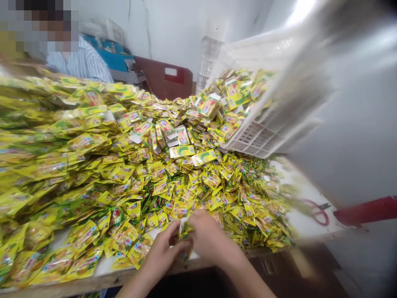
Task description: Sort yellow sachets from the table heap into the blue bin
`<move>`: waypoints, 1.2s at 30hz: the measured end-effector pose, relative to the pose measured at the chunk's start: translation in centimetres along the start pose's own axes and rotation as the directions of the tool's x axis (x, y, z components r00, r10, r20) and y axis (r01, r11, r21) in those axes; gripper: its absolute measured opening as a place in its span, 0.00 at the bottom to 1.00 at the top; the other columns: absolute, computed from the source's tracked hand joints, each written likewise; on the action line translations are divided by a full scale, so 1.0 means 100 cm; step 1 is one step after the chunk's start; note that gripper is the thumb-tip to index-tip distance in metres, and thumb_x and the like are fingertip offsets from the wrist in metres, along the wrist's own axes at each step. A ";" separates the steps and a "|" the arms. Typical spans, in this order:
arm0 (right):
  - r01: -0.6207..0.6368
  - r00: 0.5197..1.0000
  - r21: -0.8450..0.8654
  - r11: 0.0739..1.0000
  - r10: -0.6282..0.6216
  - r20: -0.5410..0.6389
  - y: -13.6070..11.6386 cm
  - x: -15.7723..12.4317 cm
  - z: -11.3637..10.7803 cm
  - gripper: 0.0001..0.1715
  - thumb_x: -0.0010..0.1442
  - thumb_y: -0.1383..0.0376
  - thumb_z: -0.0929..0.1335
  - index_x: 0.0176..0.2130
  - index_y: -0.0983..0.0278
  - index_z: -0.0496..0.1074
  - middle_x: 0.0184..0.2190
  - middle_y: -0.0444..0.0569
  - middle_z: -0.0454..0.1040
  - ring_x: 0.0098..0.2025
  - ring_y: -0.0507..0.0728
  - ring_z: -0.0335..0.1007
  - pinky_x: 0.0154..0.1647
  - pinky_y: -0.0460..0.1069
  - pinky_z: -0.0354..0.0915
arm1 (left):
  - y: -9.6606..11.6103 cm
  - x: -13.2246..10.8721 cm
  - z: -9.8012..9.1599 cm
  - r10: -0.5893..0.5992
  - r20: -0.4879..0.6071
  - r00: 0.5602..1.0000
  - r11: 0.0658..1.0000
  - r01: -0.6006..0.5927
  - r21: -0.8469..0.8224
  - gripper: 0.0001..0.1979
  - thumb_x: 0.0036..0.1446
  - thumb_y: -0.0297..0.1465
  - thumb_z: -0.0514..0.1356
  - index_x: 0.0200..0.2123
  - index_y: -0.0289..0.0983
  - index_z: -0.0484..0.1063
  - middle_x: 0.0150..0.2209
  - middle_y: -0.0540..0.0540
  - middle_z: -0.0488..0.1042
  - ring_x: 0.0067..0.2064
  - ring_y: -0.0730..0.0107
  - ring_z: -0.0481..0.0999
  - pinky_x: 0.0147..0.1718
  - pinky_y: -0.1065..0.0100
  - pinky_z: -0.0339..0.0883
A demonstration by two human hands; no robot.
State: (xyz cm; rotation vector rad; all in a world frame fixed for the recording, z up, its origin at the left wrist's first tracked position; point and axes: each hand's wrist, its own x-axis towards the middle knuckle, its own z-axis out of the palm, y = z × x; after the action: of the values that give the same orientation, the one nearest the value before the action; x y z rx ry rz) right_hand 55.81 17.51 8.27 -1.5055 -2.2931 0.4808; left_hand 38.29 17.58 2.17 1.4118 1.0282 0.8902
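Observation:
My left hand (169,246) and my right hand (206,238) meet low in the middle of the head view, at the table's front edge. Between them is a small yellow-green box (186,229) with a white edge showing, partly hidden by the fingers. My left thumb and fingers are closed round it from the left. The right fingers are bent down at its top; what they pinch is hidden. Yellow sachets (181,209) with colourful print lie heaped around both hands. Behind them, several small yellow cartons (182,151) with white flaps rest on the heap.
A white plastic crate (260,138) tips more cartons onto the pile at the right. Red-handled scissors (321,215) lie on the white tabletop (305,194), beside a red cylindrical object (369,211). A person in a striped shirt (89,62) is across the pile.

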 end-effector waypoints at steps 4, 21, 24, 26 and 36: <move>0.016 1.000 0.151 0.988 -0.013 -0.019 -0.003 0.001 -0.008 0.11 0.58 0.70 0.68 0.43 0.61 0.69 0.36 0.46 0.72 0.37 0.55 0.65 0.36 0.47 0.57 | -0.010 -0.003 0.005 -0.030 0.006 1.000 0.990 0.030 -0.137 0.11 0.54 0.38 0.64 0.33 0.36 0.72 0.29 0.50 0.72 0.32 0.67 0.69 0.32 0.71 0.63; -0.085 0.951 0.826 0.558 0.294 -0.100 0.018 -0.022 0.039 0.06 0.58 0.64 0.71 0.39 0.60 0.75 0.33 0.46 0.74 0.34 0.53 0.69 0.35 0.48 0.65 | -0.006 -0.021 -0.004 -0.217 -0.038 0.975 0.914 0.189 -0.359 0.21 0.61 0.44 0.57 0.54 0.43 0.73 0.57 0.46 0.73 0.62 0.56 0.64 0.64 0.57 0.49; -0.224 0.923 0.964 0.145 0.348 0.162 0.018 -0.029 0.054 0.12 0.52 0.61 0.75 0.35 0.63 0.72 0.23 0.41 0.68 0.21 0.48 0.60 0.20 0.43 0.56 | 0.003 -0.025 -0.003 -0.216 0.083 0.973 0.844 0.229 -0.486 0.20 0.62 0.41 0.56 0.54 0.43 0.73 0.59 0.46 0.70 0.65 0.57 0.60 0.66 0.57 0.44; -0.241 0.928 0.969 0.047 0.303 0.216 0.017 -0.030 0.059 0.14 0.51 0.59 0.75 0.33 0.64 0.72 0.22 0.40 0.66 0.20 0.47 0.59 0.18 0.42 0.56 | 0.009 -0.026 -0.005 -0.183 0.145 0.972 0.819 0.233 -0.525 0.19 0.63 0.40 0.55 0.54 0.42 0.74 0.60 0.45 0.69 0.66 0.56 0.57 0.66 0.56 0.42; -0.289 0.936 0.936 0.203 0.265 0.232 0.010 -0.024 0.054 0.15 0.48 0.59 0.76 0.32 0.65 0.73 0.21 0.40 0.67 0.21 0.47 0.57 0.19 0.42 0.55 | 0.005 -0.028 -0.011 -0.232 0.014 0.973 0.825 0.204 -0.527 0.13 0.55 0.36 0.64 0.41 0.37 0.81 0.45 0.40 0.80 0.52 0.52 0.73 0.53 0.59 0.60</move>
State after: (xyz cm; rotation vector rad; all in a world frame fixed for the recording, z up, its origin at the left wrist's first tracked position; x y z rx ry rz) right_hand 55.01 15.18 2.78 -1.1227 -1.0827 1.6525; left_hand 36.36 15.37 2.86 0.7934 0.8712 0.9496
